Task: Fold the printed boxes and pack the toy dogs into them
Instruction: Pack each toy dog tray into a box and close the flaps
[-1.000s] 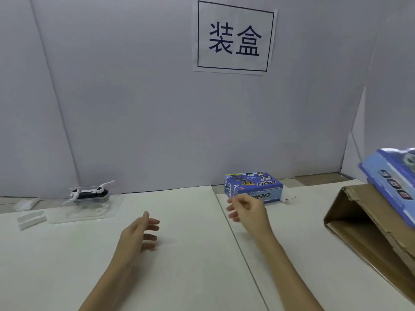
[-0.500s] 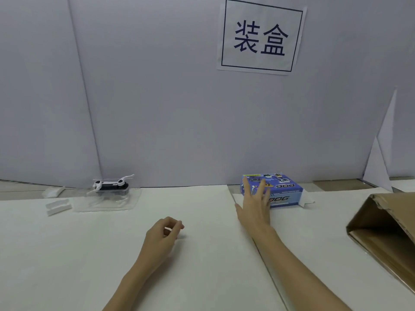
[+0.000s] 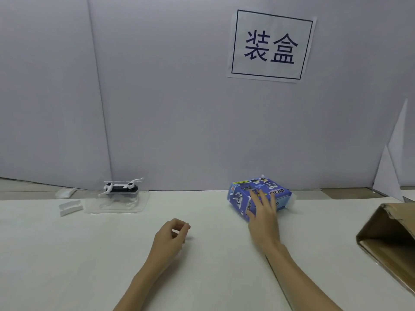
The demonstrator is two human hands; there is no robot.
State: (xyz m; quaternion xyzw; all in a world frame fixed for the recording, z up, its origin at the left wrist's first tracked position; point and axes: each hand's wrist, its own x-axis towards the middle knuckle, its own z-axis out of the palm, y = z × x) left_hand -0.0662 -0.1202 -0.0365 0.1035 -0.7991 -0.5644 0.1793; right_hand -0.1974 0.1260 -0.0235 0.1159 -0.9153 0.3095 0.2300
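- Printed box (image 3: 258, 198), blue with toy pictures on it, sits at the far side of the table (image 3: 67, 265) near the wall, tipped up on one edge. It looks formed into shape already, with a white flap sticking out at its right end, so I judge the folding mostly done and the closing still to do.
- Cardboard carton (image 3: 390, 243) lies on its side at the right edge; I cannot tell what is in it.
- Right hand (image 3: 262, 217) lies on the box with straight, spread fingers, pressing or tipping it, not curled round it.
- Left hand (image 3: 170, 236) hovers over the bare table, loosely clenched, holding nothing that I can see.
- Toy dog (image 3: 120, 188), white and black, rests on a clear plastic tray (image 3: 116, 204) far left, well apart from the box: not yet packed.
- Two small white pieces (image 3: 69, 207) lie just left of the tray.
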